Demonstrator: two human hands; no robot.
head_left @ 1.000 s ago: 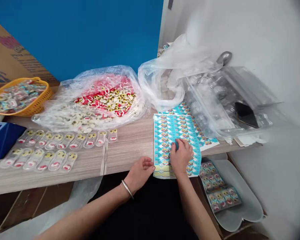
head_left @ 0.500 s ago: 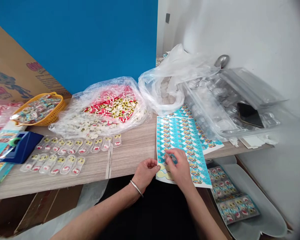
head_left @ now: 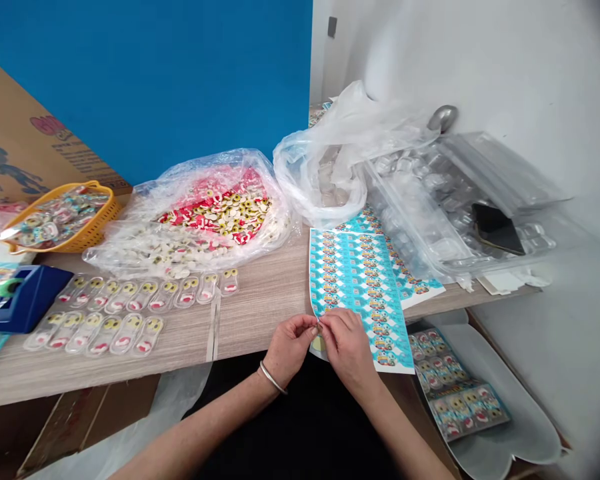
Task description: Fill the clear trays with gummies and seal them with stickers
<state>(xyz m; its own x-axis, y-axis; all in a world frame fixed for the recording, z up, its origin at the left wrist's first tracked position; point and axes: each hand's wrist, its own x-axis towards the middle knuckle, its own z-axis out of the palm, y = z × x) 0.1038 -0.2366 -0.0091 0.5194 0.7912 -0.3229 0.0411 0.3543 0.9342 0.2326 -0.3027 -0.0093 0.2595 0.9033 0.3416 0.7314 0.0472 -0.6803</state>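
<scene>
A sheet of blue printed stickers point(head_left: 353, 267) lies over the table's front edge, its lower left part showing pale yellow backing. My left hand point(head_left: 291, 347), with a bangle on its wrist, pinches the sheet at its left edge. Bent over that same edge is my right hand point(head_left: 349, 347), thumb and forefinger pressed together, tips meeting those of the left. Whether a loose sticker sits between the fingertips is too small to make out. Left of my hands, small clear plastic cases point(head_left: 129, 297) stand in two rows, each with yellow-green and red-white pieces inside.
Behind the cases rests a clear bag point(head_left: 215, 213) of small loose pieces. An orange basket point(head_left: 103, 217) and a blue tape dispenser point(head_left: 33, 300) stand at left. At right is a clear bin point(head_left: 430, 227) of plastic cases, a black phone point(head_left: 497, 229) on top. Packed cards point(head_left: 467, 413) lie below.
My right hand has come down and left from the sheet's middle to meet my left fingertips at the edge. The yellow backing is now mostly covered. The view has shifted slightly.
</scene>
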